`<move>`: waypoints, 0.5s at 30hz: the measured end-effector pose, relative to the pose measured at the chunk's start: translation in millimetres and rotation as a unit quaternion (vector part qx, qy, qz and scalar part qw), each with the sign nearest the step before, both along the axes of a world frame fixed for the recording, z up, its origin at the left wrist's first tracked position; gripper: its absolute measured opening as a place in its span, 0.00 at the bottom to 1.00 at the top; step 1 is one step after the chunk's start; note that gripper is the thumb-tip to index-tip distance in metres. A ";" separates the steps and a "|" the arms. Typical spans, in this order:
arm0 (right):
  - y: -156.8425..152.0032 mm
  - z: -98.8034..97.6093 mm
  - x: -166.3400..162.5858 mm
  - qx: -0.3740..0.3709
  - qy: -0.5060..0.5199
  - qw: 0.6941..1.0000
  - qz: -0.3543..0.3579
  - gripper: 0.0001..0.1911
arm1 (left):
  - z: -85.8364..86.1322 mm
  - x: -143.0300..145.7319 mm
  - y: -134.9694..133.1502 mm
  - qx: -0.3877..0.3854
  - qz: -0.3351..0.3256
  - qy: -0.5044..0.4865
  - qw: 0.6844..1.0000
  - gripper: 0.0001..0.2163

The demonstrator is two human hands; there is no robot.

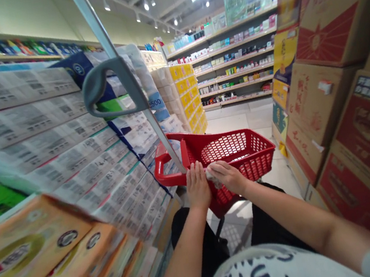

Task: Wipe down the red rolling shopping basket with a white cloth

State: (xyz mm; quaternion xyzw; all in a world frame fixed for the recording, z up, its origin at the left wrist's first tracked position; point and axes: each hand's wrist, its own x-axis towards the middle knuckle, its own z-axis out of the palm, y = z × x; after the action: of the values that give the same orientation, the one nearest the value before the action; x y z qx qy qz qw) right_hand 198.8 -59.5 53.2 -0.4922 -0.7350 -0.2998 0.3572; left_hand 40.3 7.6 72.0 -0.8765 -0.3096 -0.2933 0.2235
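Note:
A red rolling shopping basket with holes in its walls stands before my knees. From its left end rises a metal pole with a grey handle loop. My left hand holds the near rim beside the foot of the pole, fingers laid over the edge and thumb hidden. Just to its right, my right hand is closed on a crumpled white cloth, pressed against the same rim. Whether the cloth is fabric or paper I cannot tell. A red loop handle sticks out at the basket's left end.
Stacked white packs rise close on the left, with orange tissue packs nearer me. Cardboard cartons are piled on the right. Beyond the basket, a tiled aisle leads to product shelves.

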 end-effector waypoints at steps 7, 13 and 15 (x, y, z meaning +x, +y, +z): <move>-5.2 -18.0 2.3 -0.057 -0.037 0.998 0.014 0.15 | 0.7 -1.1 -0.3 -0.001 -0.010 0.002 1.000 0.27; -3.5 19.1 15.5 0.047 0.104 0.992 -0.047 0.19 | -0.5 -1.4 -0.5 -0.004 -0.005 -0.008 1.000 0.26; 0.5 23.6 18.5 0.037 0.121 0.991 -0.053 0.21 | -0.2 -0.6 -1.6 -0.005 -0.005 -0.007 1.000 0.26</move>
State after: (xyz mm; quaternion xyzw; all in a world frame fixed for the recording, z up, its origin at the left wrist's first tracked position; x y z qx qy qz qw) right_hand 217.3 -59.0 76.8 -0.5499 -0.6476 -0.2833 0.4450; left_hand 39.7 6.0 71.7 -0.8772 -0.3085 -0.2984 0.2153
